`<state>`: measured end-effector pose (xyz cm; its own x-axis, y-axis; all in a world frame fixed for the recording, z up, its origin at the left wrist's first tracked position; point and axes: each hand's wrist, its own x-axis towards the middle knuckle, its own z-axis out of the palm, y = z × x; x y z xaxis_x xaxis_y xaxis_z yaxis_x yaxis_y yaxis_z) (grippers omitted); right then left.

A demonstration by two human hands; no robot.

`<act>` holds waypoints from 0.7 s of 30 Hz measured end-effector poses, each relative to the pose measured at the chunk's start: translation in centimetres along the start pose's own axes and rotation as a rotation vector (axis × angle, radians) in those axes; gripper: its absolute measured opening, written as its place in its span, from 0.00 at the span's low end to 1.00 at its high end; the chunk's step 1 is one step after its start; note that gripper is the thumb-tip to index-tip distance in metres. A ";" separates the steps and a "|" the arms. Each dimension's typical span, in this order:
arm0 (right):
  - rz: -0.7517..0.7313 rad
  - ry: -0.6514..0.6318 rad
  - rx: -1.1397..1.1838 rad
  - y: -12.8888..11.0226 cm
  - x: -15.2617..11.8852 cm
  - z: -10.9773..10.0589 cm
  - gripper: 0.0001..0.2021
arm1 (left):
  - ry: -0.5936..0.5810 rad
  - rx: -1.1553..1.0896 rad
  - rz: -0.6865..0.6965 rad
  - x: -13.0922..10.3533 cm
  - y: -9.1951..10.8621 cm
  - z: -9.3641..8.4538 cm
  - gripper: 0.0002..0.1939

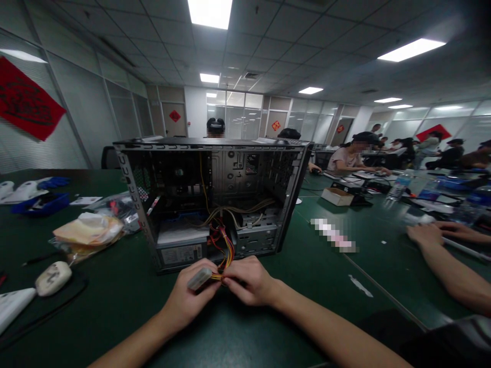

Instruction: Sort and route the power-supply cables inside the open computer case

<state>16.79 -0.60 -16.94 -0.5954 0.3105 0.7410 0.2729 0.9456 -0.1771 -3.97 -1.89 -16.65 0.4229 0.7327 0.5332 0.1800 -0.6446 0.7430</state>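
Note:
An open computer case [297, 199] lies on its side on the green table, its inside facing me. A power supply [180, 254] sits in its lower left part. From there a bundle of red, yellow and black power cables [229, 248] comes out towards me. My left hand [190, 294] is closed around the cable end, with a pale, flat connector [199, 278] sticking up between thumb and fingers. My right hand [251, 281] pinches the same cables just beside it, fingertips touching the wires. The exact grip under the fingers is hidden.
Left of the case lie plastic bags [88, 230], a white mouse [53, 278] with a dark cord and a blue tray [40, 203]. On the right are a scrap of plastic [360, 286], a small box [337, 197], bottles and another person's hands [425, 235].

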 end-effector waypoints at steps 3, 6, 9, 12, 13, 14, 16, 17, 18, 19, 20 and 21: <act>-0.005 -0.004 -0.010 0.1 -0.1 0.3 0.07 | 0.012 -0.081 -0.082 -0.1 -0.2 0.0 0.05; 0.012 -0.016 -0.022 0.3 -0.2 0.6 0.08 | 0.023 -0.216 -0.188 0.0 -0.4 0.0 0.07; 0.009 -0.010 -0.036 0.4 -0.4 0.8 0.08 | 0.002 -0.332 -0.262 0.1 -0.3 0.1 0.10; -0.018 -0.011 -0.047 0.4 -0.5 0.9 0.09 | -0.061 -0.389 -0.278 0.3 0.0 0.0 0.13; -0.030 -0.013 -0.047 0.4 -0.5 0.9 0.09 | -0.094 -0.411 -0.276 0.3 0.1 0.0 0.14; -0.043 -0.013 -0.047 0.4 -0.4 0.9 0.09 | -0.130 -0.435 -0.277 0.3 0.2 -0.1 0.14; -0.070 0.000 -0.044 0.3 -0.4 1.0 0.08 | -0.190 -0.469 -0.279 0.4 0.4 -0.2 0.15; -0.084 0.012 -0.042 0.3 -0.4 1.0 0.08 | -0.209 -0.472 -0.276 0.5 0.4 -0.3 0.16; -0.093 0.021 -0.042 0.3 -0.4 1.0 0.07 | -0.219 -0.465 -0.268 0.5 0.4 -0.4 0.16; -0.101 0.026 -0.044 0.3 -0.4 1.0 0.07 | -0.224 -0.456 -0.254 0.5 0.5 -0.4 0.16; -0.102 0.027 -0.047 0.3 -0.4 1.0 0.07 | -0.228 -0.447 -0.237 0.6 0.4 -0.5 0.16; -0.098 0.018 -0.051 0.3 -0.4 1.0 0.07 | -0.231 -0.439 -0.221 0.6 0.3 -0.5 0.16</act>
<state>16.38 -0.34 -17.95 -0.6077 0.2147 0.7646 0.2522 0.9651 -0.0706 -4.09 -1.58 -15.91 0.6104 0.7414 0.2789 -0.0798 -0.2927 0.9529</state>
